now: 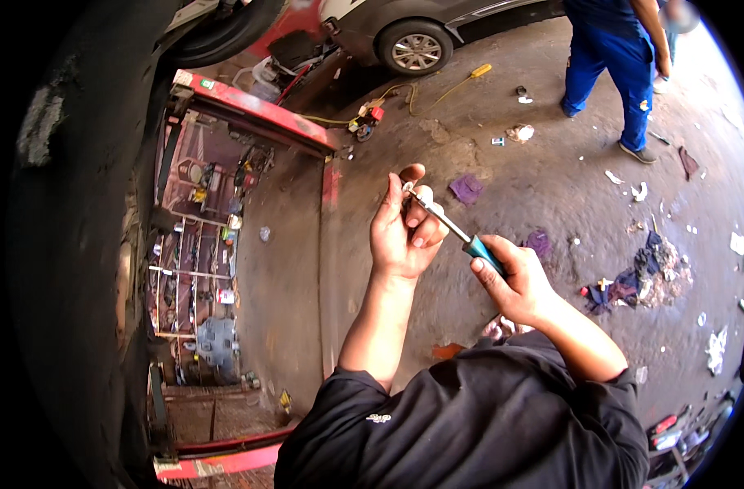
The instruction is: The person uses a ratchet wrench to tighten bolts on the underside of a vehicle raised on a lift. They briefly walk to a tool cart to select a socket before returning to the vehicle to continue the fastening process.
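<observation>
My right hand (515,281) is closed around the teal handle of a screwdriver-like tool (445,218). Its metal shaft slants up and left to my left hand (400,236). Between the thumb and fingers of that raised left hand is a small pale piece (408,187), too small to name. The tool's tip meets or nearly meets this piece; contact cannot be made out. The left hand's lower fingers curl in beside the shaft.
Left of me stand red lift beams (258,110) and a rack of parts (193,269). A dark vehicle part (70,204) fills the left edge. A person in blue trousers (608,61) stands far right. Rags (633,277) litter the floor; a yellow cable (413,94) lies ahead.
</observation>
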`<state>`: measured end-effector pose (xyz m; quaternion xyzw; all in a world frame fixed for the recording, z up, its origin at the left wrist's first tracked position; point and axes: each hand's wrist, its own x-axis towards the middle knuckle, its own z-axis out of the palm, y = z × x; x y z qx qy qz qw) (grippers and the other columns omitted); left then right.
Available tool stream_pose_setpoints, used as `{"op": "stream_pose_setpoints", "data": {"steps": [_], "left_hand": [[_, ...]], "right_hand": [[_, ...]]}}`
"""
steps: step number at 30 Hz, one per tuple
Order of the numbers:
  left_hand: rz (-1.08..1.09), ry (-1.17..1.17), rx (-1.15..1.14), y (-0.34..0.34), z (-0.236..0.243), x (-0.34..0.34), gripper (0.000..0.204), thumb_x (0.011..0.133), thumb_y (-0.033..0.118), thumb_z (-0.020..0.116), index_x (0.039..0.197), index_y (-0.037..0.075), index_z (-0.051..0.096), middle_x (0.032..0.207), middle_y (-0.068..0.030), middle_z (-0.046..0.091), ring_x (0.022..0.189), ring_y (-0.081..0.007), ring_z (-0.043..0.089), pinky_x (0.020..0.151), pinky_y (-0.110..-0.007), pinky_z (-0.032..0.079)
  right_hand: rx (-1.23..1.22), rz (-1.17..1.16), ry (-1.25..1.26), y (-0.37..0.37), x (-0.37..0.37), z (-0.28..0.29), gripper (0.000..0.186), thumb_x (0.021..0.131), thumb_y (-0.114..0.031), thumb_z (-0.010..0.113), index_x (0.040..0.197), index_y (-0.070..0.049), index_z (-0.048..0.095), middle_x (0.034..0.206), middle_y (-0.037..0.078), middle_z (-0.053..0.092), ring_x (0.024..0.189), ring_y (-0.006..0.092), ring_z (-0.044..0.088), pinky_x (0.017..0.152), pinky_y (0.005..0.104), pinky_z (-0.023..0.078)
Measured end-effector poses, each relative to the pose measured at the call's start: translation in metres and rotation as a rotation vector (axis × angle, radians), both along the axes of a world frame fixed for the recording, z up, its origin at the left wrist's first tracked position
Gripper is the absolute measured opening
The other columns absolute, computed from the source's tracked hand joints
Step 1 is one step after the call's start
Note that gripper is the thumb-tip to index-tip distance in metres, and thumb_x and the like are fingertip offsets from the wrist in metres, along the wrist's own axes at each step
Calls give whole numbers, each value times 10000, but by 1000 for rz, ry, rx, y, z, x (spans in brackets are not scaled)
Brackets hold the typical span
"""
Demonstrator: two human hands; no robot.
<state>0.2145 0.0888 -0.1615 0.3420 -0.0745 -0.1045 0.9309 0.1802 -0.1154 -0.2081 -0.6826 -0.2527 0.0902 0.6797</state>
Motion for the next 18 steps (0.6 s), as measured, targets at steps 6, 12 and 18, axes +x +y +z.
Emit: {"op": "stream_pose_setpoints", "data": {"steps": [6,12,18], "left_hand": [[-131,-64,-29,27,-1,12,398,1064,400,345,1208,93,553,621,8,371,392,-100,272,384,-260,214],[60,131,86,50,-6,46,390,1043,432,389,1134,89,549,613,25,377,403,-97,290,418,-259,271],[175,-83,361,48,18,117,338,1037,354,454,1104,53,594,566,43,350,400,-91,304,433,-259,279]], "right_hand": [[45,-91,-49,37,2,-11,338,955,-229,600,1140,51,564,766,227,640,741,406,671,653,423,510],[-28,-152,-84,47,42,-3,249,918,-186,641,1072,5,597,665,195,597,584,359,627,557,392,482],[-178,-238,-358,43,130,20,270,879,-206,649,1066,-13,619,705,196,649,667,412,653,590,451,522]]}}
